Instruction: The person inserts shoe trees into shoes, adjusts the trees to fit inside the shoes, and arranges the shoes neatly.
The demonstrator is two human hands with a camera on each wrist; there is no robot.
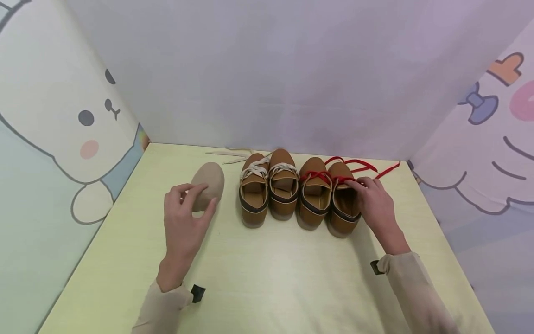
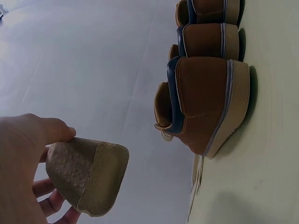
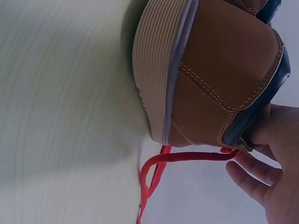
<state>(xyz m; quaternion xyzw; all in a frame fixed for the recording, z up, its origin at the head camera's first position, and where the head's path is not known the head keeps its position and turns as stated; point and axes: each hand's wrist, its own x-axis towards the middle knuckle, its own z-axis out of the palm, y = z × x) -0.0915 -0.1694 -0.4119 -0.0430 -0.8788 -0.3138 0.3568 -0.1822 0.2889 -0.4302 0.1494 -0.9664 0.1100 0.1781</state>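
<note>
My left hand (image 1: 182,225) holds a beige toe-shaped shoe insert (image 1: 210,178) above the table's left half. In the left wrist view, thumb and fingers grip the insert (image 2: 88,175) at its near end, and its rough, hollowed side shows. At the far right of the row, my right hand (image 1: 377,204) is on a brown shoe with red laces (image 1: 344,227). Close up in the right wrist view, the thumb goes into that shoe's (image 3: 219,56) opening and the fingers lie outside by the red lace (image 3: 196,156), pinching the tongue area. The thumb's tip is hidden.
Left of the held shoe stands another brown shoe with red laces (image 1: 309,220). Two brown shoes with white laces, one (image 1: 253,218) and its mate (image 1: 282,211), stand further left. Loose lace ends trail behind the row on the pale table (image 1: 267,278). Printed fabric walls (image 1: 267,83) enclose the table.
</note>
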